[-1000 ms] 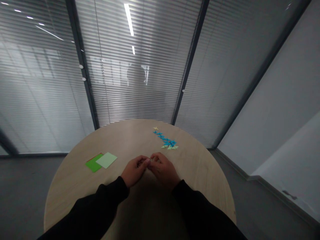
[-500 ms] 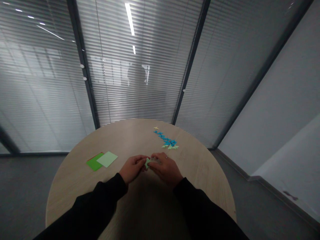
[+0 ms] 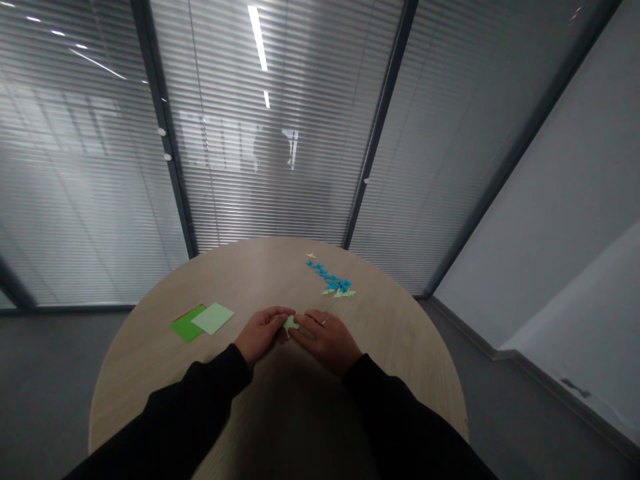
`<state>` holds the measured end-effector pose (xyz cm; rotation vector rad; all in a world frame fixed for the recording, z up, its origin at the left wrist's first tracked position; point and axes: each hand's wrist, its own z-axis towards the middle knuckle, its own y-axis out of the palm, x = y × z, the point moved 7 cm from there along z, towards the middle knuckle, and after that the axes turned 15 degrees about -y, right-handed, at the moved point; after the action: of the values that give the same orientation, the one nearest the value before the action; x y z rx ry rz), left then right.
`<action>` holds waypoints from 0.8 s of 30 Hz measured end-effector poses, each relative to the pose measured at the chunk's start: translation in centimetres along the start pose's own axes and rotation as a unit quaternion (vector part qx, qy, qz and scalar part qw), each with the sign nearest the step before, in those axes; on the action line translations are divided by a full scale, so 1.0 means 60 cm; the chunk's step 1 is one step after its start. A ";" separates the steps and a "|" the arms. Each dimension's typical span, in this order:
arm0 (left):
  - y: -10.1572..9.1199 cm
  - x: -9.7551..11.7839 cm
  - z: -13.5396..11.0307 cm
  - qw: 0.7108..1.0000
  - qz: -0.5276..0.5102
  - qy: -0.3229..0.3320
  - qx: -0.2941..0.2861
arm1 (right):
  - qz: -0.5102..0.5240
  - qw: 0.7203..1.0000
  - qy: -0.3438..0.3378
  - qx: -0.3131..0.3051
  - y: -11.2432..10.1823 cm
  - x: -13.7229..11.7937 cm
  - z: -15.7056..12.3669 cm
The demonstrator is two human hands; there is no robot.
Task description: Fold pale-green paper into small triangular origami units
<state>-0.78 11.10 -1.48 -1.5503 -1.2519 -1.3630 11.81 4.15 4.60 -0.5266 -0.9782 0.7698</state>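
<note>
A small pale green folded paper piece lies between my two hands on the round wooden table. My left hand pinches its left side with curled fingers. My right hand, a ring on one finger, presses on the piece from the right with its fingers close together. Both arms wear black sleeves.
A pale green sheet overlaps a bright green sheet at the left of the table. A row of blue and pale green folded pieces lies at the far right, with one yellowish star beyond. Glass walls with blinds stand behind.
The green piece, hidden in my fingers a second ago, now shows between my hands. Both hands have lowered toward the table and my right fingers have flattened over it.
</note>
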 end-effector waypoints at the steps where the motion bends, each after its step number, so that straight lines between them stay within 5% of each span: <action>1: 0.001 0.000 0.000 1.000 0.002 -0.001 0.001 | 0.004 1.000 0.000 0.000 0.000 -0.001 0.001; 9: 0.011 0.001 -0.002 1.000 0.009 0.002 -0.018 | 0.062 0.997 0.043 -0.013 0.006 0.004 -0.003; 15: 0.016 0.004 -0.008 0.999 0.041 -0.012 -0.025 | 0.114 0.981 0.129 0.094 -0.006 0.026 -0.015; 20: 0.022 0.010 -0.014 0.997 0.063 0.005 -0.051 | 0.196 0.941 0.222 0.162 0.000 0.045 -0.033; 24: 0.025 0.010 -0.015 0.996 0.054 0.016 -0.069 | 0.305 0.871 0.320 0.214 0.019 0.057 -0.050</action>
<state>0.35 9.95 -0.59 -1.6596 -1.0578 -1.4229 15.25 7.36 4.21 -0.6462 0.0127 1.2306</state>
